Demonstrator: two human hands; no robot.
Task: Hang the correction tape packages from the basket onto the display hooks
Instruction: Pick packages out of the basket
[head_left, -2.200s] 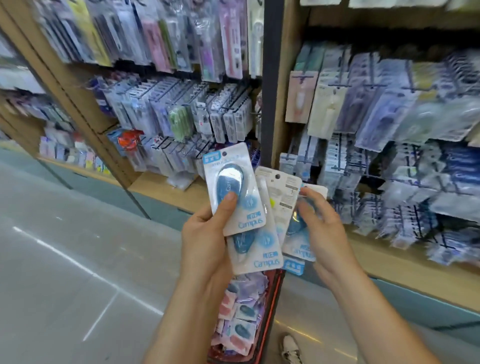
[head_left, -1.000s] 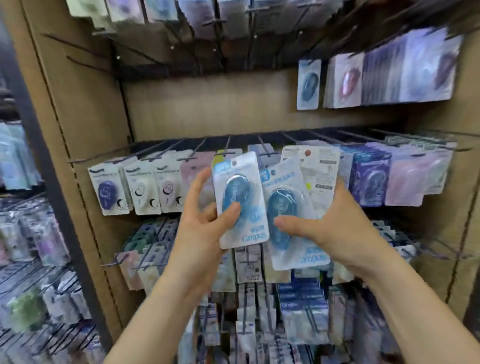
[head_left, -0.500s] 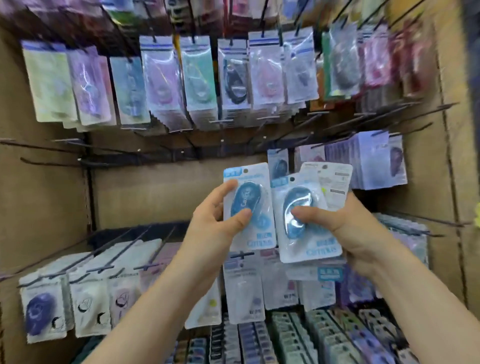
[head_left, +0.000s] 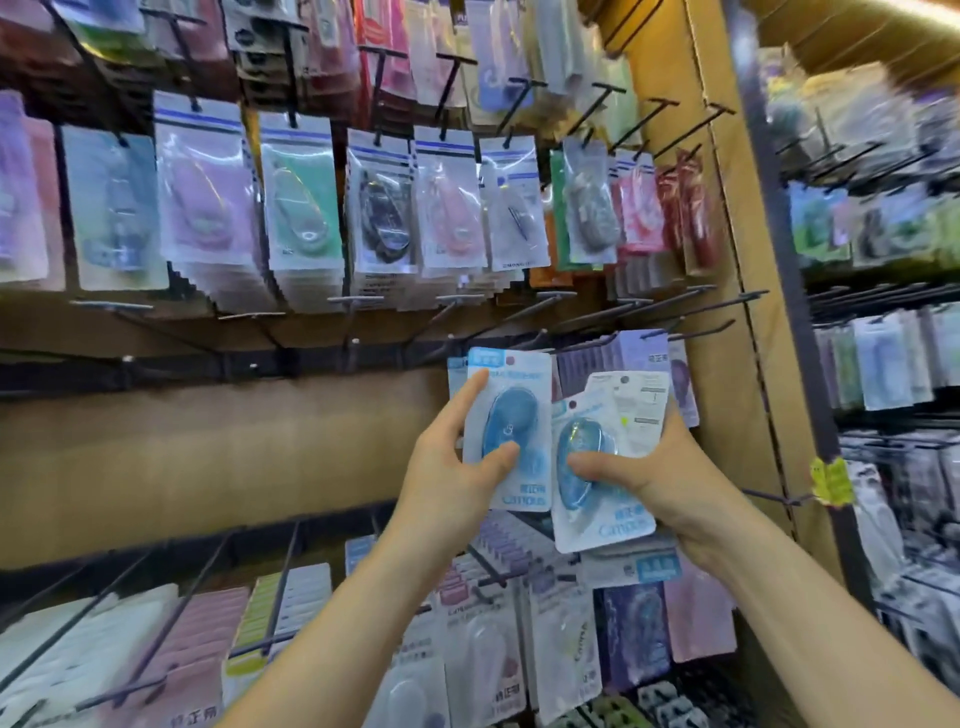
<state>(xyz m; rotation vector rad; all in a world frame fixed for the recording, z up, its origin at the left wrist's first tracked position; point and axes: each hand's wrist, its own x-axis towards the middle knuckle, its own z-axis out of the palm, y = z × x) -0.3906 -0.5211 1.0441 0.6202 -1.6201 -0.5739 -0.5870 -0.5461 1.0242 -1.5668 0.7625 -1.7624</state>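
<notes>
Head cam, looking up at the shelving. Left hand (head_left: 447, 473) is pinching one blue Campus correction tape package (head_left: 511, 421): thumb pressed on the blister, index finger stretched up the left edge of the card, the rest tucked behind. It's upright, front facing the camera.

Right hand (head_left: 665, 483) is just beside it, gripping a small stack. The thumb is clamped on the blister of the front blue package (head_left: 582, 441), with the fingers curled round the back. That one overlaps the right edge of the left-hand package, tilted a bit. Behind it in the same grip is another package (head_left: 641, 400) turned back-side out, so it's all white with small print. Can't tell how many are in the stack.

Right above both grips is a row of bare black display hooks (head_left: 727, 300) sticking out. Directly behind the right hand's stack there's a bunch of purple packages (head_left: 641, 348) hanging.

Higher up is a full row of hung tape packs, green one (head_left: 301, 208) among them. Left of the grips it's the wooden back panel (head_left: 208, 441). Below the wrists, more hung packages (head_left: 483, 649), pretty blurry. Off to the right of the right hand, a yellow tag (head_left: 831, 480) sits on a hook end.
</notes>
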